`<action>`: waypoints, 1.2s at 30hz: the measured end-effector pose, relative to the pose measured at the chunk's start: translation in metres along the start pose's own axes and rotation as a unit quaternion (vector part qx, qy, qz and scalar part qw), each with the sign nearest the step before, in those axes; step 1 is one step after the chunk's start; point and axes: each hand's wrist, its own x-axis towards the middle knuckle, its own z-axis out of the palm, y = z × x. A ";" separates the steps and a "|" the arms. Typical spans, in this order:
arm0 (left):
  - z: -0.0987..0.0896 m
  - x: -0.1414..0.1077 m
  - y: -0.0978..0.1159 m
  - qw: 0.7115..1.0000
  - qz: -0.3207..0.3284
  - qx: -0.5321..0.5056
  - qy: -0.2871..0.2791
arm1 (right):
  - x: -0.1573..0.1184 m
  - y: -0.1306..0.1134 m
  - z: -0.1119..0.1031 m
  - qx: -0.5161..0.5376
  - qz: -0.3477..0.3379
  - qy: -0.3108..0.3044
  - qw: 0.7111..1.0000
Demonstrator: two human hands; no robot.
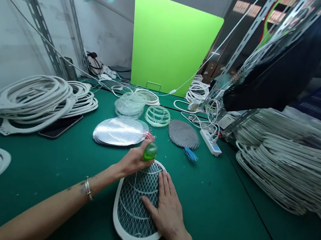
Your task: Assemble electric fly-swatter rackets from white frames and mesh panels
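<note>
Green workbench, left fingers closed round green object, right fingers flat on swatter

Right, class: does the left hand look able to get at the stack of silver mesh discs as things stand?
Probably yes: the left hand sits just before the stack, only green tabletop between. But it holds a green object, which may need setting down first.

Bare forearms. Thin silver bangle on the wrist behind my left hand, small dark tattoo marks further up that forearm.
</note>
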 end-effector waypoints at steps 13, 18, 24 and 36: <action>0.059 0.037 0.019 0.999 0.010 -0.015 -0.030 | -0.001 0.009 0.013 0.010 -0.040 0.061 0.997; 0.049 0.030 0.026 0.999 -0.039 -0.034 -0.013 | 0.000 0.004 0.007 0.001 -0.030 0.043 0.999; 0.002 -0.058 0.067 0.975 -0.010 -0.200 -0.090 | -0.001 0.001 0.003 -0.029 -0.039 0.039 0.998; 0.020 -0.147 0.078 0.995 0.052 -0.056 -0.065 | -0.001 0.002 0.008 -0.026 -0.034 0.047 0.998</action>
